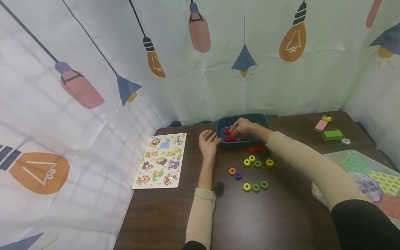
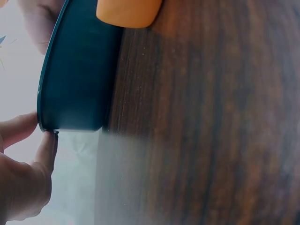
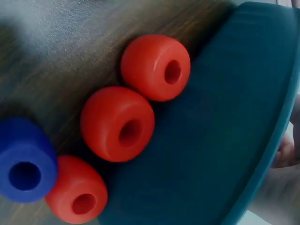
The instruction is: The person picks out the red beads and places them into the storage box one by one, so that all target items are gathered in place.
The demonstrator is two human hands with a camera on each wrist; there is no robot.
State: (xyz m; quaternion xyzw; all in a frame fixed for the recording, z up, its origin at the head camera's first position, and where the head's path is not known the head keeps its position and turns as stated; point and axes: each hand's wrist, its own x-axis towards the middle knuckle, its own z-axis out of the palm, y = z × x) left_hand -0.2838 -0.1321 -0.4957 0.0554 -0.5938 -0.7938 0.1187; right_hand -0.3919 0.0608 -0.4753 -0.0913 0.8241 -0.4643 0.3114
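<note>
A dark teal tub (image 1: 265,122) stands at the back of the table with several red ring beads (image 1: 227,138) on its floor. My right hand (image 1: 242,127) reaches down inside it, fingers bent over a red bead (image 1: 233,137); I cannot tell whether they pinch it. At the tub's left end, my left hand (image 1: 207,144) has its fingers spread, thumb and a fingertip touching the rim (image 2: 41,93). In the right wrist view, three red beads (image 3: 117,124) lie against the tub's outer wall, beside a blue bead (image 3: 23,140).
Yellow (image 1: 247,184), green (image 1: 264,182), orange (image 1: 232,169) and blue beads (image 1: 238,173) lie scattered before the tub. An animal puzzle board (image 1: 182,156) lies at left. At right are a clear plastic container (image 1: 331,156), a green block (image 1: 332,135) and a pink block (image 1: 321,125).
</note>
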